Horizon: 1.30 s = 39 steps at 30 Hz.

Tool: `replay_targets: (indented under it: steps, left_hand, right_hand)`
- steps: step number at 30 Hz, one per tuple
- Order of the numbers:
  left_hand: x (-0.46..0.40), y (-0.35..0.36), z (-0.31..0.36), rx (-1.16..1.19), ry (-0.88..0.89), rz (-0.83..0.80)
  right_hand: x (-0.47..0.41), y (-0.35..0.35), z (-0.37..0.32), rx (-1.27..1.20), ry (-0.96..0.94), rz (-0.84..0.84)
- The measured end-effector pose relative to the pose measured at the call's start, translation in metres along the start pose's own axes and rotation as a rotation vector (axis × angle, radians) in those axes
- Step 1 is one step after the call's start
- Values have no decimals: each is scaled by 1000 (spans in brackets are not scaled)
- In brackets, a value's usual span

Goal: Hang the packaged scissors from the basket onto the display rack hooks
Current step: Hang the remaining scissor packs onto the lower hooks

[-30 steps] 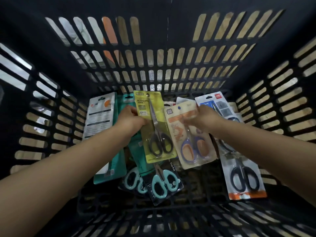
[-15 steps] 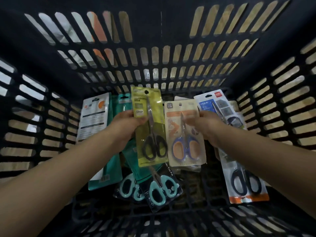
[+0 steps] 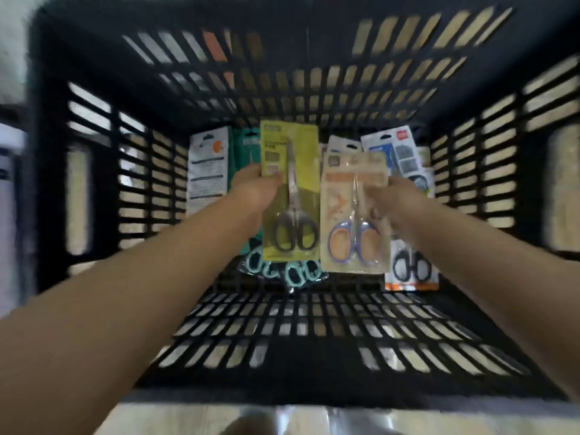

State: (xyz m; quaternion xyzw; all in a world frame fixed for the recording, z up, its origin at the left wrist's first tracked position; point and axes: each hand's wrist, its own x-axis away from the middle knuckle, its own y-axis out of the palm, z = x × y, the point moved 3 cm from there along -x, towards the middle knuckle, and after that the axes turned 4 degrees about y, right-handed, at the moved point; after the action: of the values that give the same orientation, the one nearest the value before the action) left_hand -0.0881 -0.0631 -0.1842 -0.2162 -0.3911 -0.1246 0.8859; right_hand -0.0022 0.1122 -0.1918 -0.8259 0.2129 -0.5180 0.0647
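Both arms reach into a black slotted basket [image 3: 94, 189]. Left hand [image 3: 251, 193] grips the yellow pack [image 3: 290, 171] by its left edge; right hand [image 3: 398, 199] grips the beige pack [image 3: 354, 189] by its right edge. Both packs are held above other packs [image 3: 207, 164] on the basket floor. View blurred.

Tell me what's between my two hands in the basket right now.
In the head view, two scissor packs sit side by side between them: the yellow pack gripped by your left hand, and the beige pack held by your right hand.
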Motion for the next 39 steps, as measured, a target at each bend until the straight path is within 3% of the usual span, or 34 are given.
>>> replay_targets:
  steps: [4, 7, 16, 20, 24, 27, 33, 39]
  left_hand:
    - [76, -38, 46, 35, -91, -19]
    - [144, -67, 119, 103, -68, -52]
    - [401, -221, 441, 250, 501, 37]
    - [516, -285, 503, 324, 663, 102]
    - [590, -322, 491, 367, 723, 309]
    - [624, -331, 451, 462, 674, 396]
    - [649, -311, 333, 691, 514, 548]
    - [712, -296, 259, 938, 439, 723]
  right_hand:
    - [93, -37, -46, -23, 1, -35]
    - [176, -74, -121, -31, -110, -77]
    - [480, -178, -404, -122, -647, -4]
    - [596, -207, -471, -171, -838, 9]
    - [682, -212, -476, -151, -998, -5]
    - [722, -196, -451, -46, -1028, -175]
    - [683, -142, -374, 154, -885, -376]
    - [714, -105, -332, 245, -919, -593]
